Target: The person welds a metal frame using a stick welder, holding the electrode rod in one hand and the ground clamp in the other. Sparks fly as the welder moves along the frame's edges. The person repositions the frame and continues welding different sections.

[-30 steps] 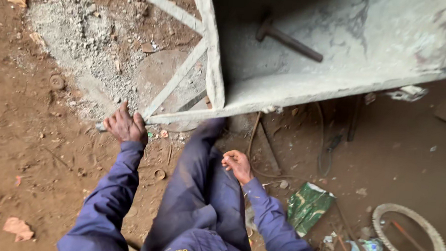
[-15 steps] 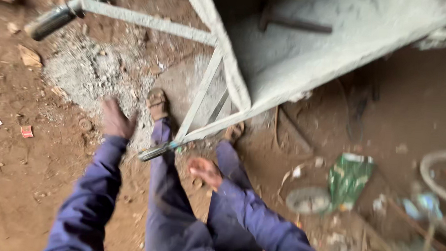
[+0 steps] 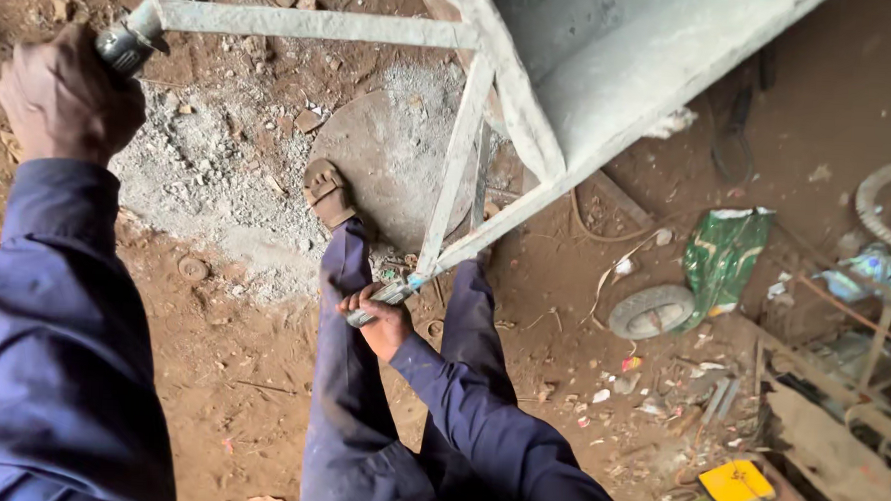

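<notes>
Both hands closed on the handles of a wheelbarrow. Left hand [image 3: 67, 94] is wrapped tight round the end of the left handle [image 3: 134, 39], top left of view, fingers curled over the dark grip end. Right hand [image 3: 380, 320] is fisted on the end of the right handle [image 3: 388, 296], low centre, just in front of the legs. Wheelbarrow [image 3: 613, 77] is grey, cement-crusted, its tray filling the top right; pale frame bars run from the tray back toward each hand, with a cross bar [image 3: 315, 22] joining them near the top and a leg strut [image 3: 454, 166] angling down between. Person wears dark blue sleeves and trousers; one foot in a worn sandal [image 3: 326, 193] rests on the ground between the handles, just beside a round flat grey disc [image 3: 394, 168] lying under the frame. Ground is red-brown dirt with a patch of grey cement powder [image 3: 208, 185] left of the disc. Right of the legs: a small wheel [image 3: 651, 310] lying flat, a crumpled green bag [image 3: 723, 255] just beside it, scattered litter, a yellow object [image 3: 738, 486] at bottom right, part of a pale ring [image 3: 883, 205] at the right edge.
</notes>
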